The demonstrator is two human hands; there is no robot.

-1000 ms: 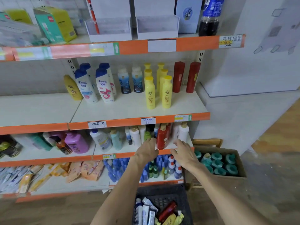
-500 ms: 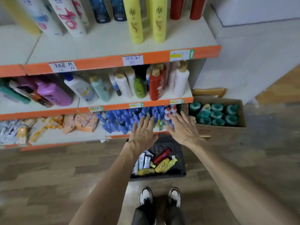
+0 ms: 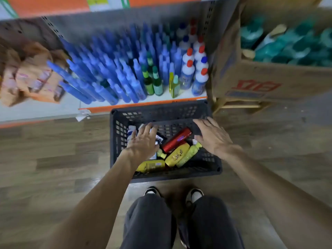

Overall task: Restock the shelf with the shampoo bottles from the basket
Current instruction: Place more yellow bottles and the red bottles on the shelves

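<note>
Head view: your left hand (image 3: 143, 141) and right hand (image 3: 212, 138) have dropped from the shelf (image 3: 125, 107) to the basket (image 3: 161, 112), mid frame, fingers spread, holding nothing. Grab bottles (image 3: 177, 155) next.

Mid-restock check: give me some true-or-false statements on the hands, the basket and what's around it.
1. The left hand and right hand hold nothing, fingers spread over the basket. True.
2. The red bottle stands upright in the basket. False: it lies on its side among yellow bottles.
3. The basket sits on the bottom shelf. False: it is on the floor in front of that shelf.
4. A cardboard box of teal-capped bottles stands right of the shelf. True.
</note>
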